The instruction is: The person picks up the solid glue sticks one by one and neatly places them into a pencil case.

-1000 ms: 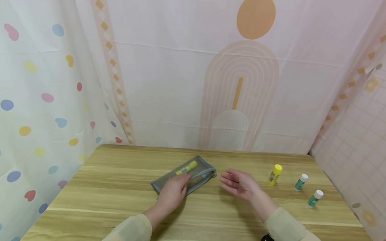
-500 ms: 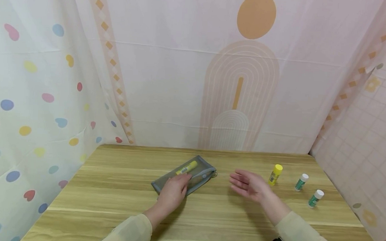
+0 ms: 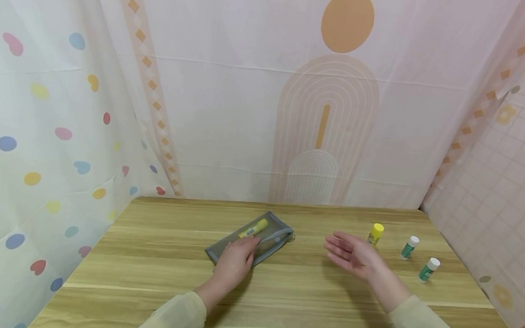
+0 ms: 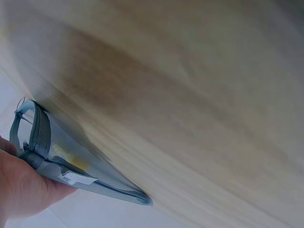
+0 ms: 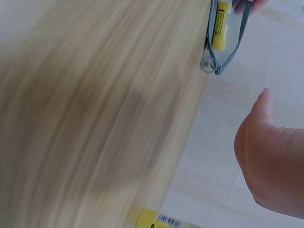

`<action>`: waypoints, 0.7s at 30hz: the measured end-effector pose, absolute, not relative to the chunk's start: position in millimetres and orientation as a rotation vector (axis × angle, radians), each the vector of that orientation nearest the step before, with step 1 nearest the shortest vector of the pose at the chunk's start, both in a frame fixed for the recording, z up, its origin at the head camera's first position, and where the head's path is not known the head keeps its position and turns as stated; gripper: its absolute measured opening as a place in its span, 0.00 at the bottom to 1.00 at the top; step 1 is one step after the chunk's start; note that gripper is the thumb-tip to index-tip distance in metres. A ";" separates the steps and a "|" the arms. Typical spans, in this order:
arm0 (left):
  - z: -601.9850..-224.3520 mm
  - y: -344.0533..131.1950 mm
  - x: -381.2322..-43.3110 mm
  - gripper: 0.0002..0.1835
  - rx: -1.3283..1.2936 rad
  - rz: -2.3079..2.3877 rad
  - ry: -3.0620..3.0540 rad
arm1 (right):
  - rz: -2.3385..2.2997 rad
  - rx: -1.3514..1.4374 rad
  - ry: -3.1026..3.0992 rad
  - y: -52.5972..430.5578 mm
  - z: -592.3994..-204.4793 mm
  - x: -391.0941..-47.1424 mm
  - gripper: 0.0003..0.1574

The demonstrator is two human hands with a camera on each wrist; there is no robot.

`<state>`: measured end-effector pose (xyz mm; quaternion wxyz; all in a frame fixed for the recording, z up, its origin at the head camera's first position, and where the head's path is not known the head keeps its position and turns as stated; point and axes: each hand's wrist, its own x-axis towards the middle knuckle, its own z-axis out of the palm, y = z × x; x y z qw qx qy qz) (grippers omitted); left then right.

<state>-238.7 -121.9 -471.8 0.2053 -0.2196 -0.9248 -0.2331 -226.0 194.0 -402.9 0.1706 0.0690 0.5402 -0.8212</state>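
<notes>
A grey mesh zip pouch (image 3: 225,244) lies slantwise on the table with its mouth parted, and a yellow glue stick (image 3: 254,228) shows inside it. My left hand (image 3: 235,258) grips the pouch by its near edge; the left wrist view has the thumb side against the pouch (image 4: 40,130) and its white tag. My right hand (image 3: 356,256) is held above the table, fingers extended and nothing in them. Just behind it stands another yellow glue stick (image 3: 376,232), its lower part hidden by the hand.
Two small green glue sticks with white caps, a farther one (image 3: 410,248) and a nearer one (image 3: 429,270), stand upright at the right of the wooden table (image 3: 161,267). Patterned curtains (image 3: 229,109) hang close behind the table and along both sides.
My right hand has moved right, away from the pouch and toward the standing yellow glue stick, which it now partly covers. The left hand and pouch have stayed in place.
</notes>
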 end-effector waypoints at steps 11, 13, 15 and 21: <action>-471.7 -122.1 -238.5 0.16 -0.613 -0.654 -2.579 | -2.368 0.169 1.609 219.8 -406.8 -221.5 0.12; -471.6 -122.0 -238.3 0.16 -0.611 -0.654 -2.582 | -2.363 0.180 1.660 223.9 -407.3 -220.8 0.11; -471.4 -122.1 -237.9 0.16 -0.610 -0.657 -2.584 | -2.346 0.192 1.727 227.0 -407.8 -219.9 0.09; -471.2 -121.9 -237.2 0.16 -0.609 -0.659 -2.601 | -2.291 0.208 1.910 236.5 -411.6 -220.2 0.26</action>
